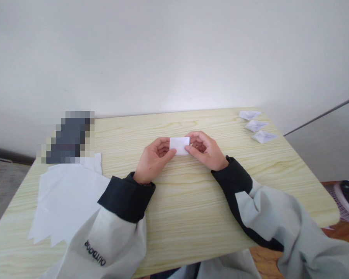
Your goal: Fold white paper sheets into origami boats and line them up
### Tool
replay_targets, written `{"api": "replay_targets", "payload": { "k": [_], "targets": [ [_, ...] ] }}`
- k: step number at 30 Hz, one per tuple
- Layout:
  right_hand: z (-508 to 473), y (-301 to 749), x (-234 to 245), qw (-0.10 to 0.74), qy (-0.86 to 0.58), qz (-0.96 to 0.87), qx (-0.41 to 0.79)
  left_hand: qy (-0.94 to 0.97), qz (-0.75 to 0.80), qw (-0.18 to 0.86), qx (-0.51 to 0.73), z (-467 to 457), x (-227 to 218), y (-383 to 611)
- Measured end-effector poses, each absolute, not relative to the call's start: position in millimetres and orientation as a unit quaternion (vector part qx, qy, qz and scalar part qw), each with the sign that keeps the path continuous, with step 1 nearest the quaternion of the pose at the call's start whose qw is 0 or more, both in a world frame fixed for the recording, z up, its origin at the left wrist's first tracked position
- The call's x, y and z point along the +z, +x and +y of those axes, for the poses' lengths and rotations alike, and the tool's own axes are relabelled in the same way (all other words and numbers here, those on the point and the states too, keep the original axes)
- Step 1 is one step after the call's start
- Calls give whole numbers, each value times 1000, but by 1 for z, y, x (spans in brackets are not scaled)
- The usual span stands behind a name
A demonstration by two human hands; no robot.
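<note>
A small folded piece of white paper is held just above the table, its broad face towards me. My left hand pinches its left end, with the thumb in front and the fingers curled behind. At the opposite end, my right hand grips the paper the same way, thumb tip on its lower right part. Three folded white paper boats lie in a row at the table's far right corner, apart from both hands.
Loose white paper sheets with jagged lower edges lie on the left of the pale wood-grain table, partly under my left sleeve. Behind them is a dark, pixelated object. A white wall backs the table. A pink basket stands on the floor at right.
</note>
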State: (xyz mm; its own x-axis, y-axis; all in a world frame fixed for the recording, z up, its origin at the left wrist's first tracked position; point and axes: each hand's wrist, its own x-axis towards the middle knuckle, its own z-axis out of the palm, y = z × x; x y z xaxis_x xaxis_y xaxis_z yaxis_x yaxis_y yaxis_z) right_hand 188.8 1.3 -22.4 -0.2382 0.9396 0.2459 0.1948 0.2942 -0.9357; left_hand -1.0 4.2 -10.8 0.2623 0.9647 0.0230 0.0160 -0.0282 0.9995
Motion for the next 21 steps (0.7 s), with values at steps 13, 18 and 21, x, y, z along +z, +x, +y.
{"api": "replay_targets", "payload": {
  "k": [13, 18, 21],
  "targets": [
    [2, 188, -23, 428, -446, -676, 400, 568, 452, 542, 423, 2, -9, -3],
    [2, 188, -22, 417, -461, -675, 397, 567, 458, 545, 414, 2, -9, -3],
    [3, 188, -23, 423, -457, -675, 397, 567, 455, 543, 421, 2, -10, -2]
  ]
}}
